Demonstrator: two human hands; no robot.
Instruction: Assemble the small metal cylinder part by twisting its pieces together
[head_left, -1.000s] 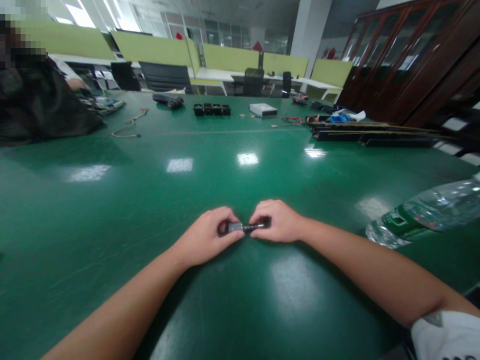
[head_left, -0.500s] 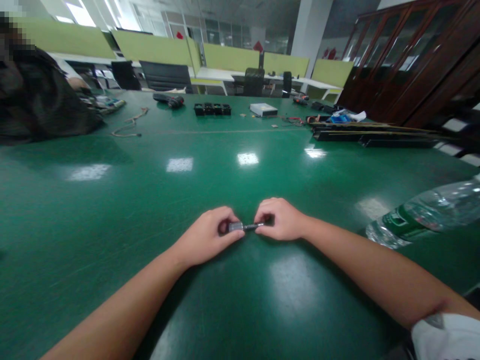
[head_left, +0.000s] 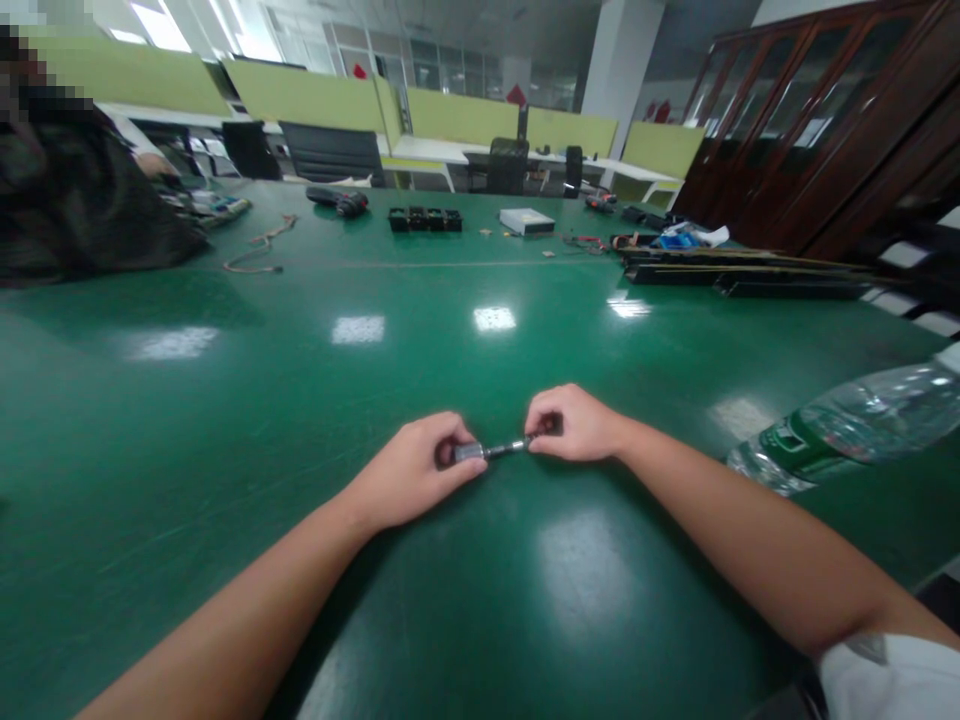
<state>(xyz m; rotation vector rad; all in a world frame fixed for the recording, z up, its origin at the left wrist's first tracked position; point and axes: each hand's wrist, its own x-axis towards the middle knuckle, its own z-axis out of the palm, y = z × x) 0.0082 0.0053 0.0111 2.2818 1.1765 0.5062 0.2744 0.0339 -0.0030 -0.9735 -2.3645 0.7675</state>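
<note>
Between my two hands, low over the green table, is a small screwdriver-like tool with a grey handle and a thin metal shaft. My left hand pinches the grey handle between thumb and fingers. My right hand is closed at the far end of the shaft, its fingertips pressed together there. Whether a separate small part sits in those fingertips is too small to tell.
A plastic bottle lies on its side at the right. Toward the back are a black module, a silver box, a cable and black rails. A person in dark clothing is at the far left.
My right hand has moved slightly right and away from me, so more of the shaft shows between my hands. My left hand is almost in the same place.
</note>
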